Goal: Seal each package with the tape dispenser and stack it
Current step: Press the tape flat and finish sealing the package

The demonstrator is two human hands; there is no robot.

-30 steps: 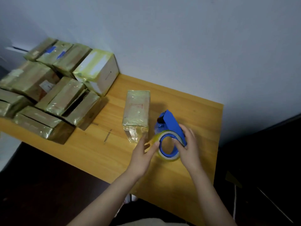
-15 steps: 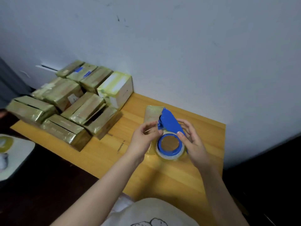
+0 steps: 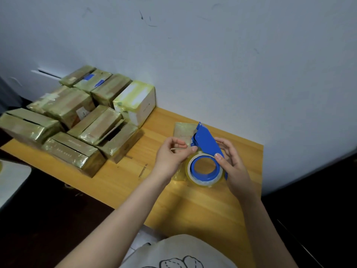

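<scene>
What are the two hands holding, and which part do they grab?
The right hand grips the blue tape dispenser around its roll end, thumb on the front ring. The left hand pinches the loose tape end near the cutter.

Stacked packages (image 3: 77, 120) crowd the table's (image 3: 123, 182) left; its near side lies open.

Glossy taped packages (image 3: 67, 120), wooden table (image 3: 202, 206)

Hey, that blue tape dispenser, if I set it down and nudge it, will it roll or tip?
Its round tape roll might start rolling, but the flat blue guard jutting from the tape dispenser should stop it. Probably light: the right hand holds it up off the table by fingers and thumb.
</scene>
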